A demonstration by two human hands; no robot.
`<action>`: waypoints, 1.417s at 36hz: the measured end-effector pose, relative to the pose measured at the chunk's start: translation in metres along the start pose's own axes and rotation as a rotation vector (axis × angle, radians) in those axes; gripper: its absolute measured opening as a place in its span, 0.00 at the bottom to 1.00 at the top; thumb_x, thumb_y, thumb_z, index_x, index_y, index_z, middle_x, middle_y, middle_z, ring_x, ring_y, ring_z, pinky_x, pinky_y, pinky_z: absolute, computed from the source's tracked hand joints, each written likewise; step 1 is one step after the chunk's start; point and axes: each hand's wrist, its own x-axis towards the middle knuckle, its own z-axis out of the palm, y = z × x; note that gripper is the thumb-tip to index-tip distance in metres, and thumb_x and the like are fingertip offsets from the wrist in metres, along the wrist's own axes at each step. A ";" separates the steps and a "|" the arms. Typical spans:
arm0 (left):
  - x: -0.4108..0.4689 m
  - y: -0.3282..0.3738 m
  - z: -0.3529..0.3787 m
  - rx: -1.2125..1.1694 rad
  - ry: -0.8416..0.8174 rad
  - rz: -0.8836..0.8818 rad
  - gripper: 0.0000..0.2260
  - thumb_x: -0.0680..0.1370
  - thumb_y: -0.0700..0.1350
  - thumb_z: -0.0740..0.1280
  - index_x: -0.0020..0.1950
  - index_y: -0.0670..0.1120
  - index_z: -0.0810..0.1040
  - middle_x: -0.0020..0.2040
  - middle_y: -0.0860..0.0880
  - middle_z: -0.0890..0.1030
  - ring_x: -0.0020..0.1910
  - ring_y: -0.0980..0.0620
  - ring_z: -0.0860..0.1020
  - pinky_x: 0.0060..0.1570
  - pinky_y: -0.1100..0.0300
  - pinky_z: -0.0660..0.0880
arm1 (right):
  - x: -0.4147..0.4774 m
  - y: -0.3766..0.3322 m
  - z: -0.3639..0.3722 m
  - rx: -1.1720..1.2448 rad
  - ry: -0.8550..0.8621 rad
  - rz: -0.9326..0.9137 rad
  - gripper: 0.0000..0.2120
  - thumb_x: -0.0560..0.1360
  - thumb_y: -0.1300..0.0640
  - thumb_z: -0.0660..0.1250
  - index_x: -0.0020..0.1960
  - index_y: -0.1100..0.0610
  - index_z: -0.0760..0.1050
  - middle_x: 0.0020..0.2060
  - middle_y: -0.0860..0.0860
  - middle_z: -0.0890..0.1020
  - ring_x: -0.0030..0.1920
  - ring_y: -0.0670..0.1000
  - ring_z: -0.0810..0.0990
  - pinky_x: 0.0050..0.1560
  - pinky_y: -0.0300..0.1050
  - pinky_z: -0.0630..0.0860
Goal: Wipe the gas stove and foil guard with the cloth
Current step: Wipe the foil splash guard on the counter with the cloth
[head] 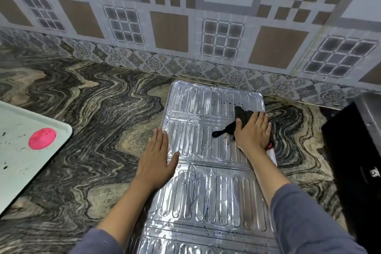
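Note:
A silver ribbed foil guard (198, 187) lies flat on the marbled counter, running from the wall toward me, with dark specks on its far panels. My right hand (254, 133) presses flat on a dark cloth (243, 116) at the guard's far right panel; a strip of the cloth sticks out to the left of the hand. My left hand (157, 159) lies palm down, fingers together, on the guard's left edge, partly on the counter. The black gas stove (354, 150) shows at the right edge, mostly cut off.
A pale tray (22, 163) with dark crumbs and a pink round lid (42, 138) sits at the left edge of the counter (92, 119). The patterned tiled wall (185, 27) rises just behind the guard.

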 end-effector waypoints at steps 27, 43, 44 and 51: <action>0.001 0.003 -0.005 -0.007 -0.062 -0.047 0.39 0.70 0.67 0.32 0.74 0.45 0.33 0.75 0.48 0.30 0.74 0.52 0.30 0.71 0.60 0.33 | 0.056 -0.104 0.030 0.019 -0.067 -0.286 0.30 0.80 0.45 0.48 0.76 0.61 0.48 0.76 0.57 0.51 0.76 0.56 0.48 0.75 0.51 0.44; 0.000 0.003 -0.006 -0.019 -0.058 -0.044 0.37 0.73 0.65 0.35 0.74 0.44 0.33 0.75 0.48 0.31 0.74 0.52 0.31 0.74 0.58 0.35 | 0.046 -0.118 0.034 0.025 -0.052 -0.153 0.34 0.80 0.44 0.50 0.75 0.65 0.44 0.76 0.59 0.46 0.77 0.56 0.45 0.76 0.51 0.43; 0.000 0.003 -0.006 -0.017 -0.058 -0.043 0.37 0.73 0.65 0.35 0.74 0.44 0.33 0.75 0.48 0.31 0.74 0.52 0.31 0.73 0.58 0.34 | 0.045 -0.121 0.035 0.030 -0.053 -0.167 0.34 0.80 0.44 0.50 0.75 0.65 0.44 0.76 0.59 0.46 0.77 0.56 0.45 0.76 0.51 0.43; 0.000 0.001 -0.005 -0.012 -0.062 -0.038 0.34 0.76 0.63 0.39 0.74 0.44 0.33 0.75 0.48 0.31 0.74 0.52 0.30 0.73 0.59 0.34 | 0.042 -0.151 0.044 -0.015 -0.097 -0.381 0.29 0.80 0.43 0.46 0.77 0.55 0.46 0.77 0.57 0.48 0.76 0.57 0.45 0.75 0.53 0.44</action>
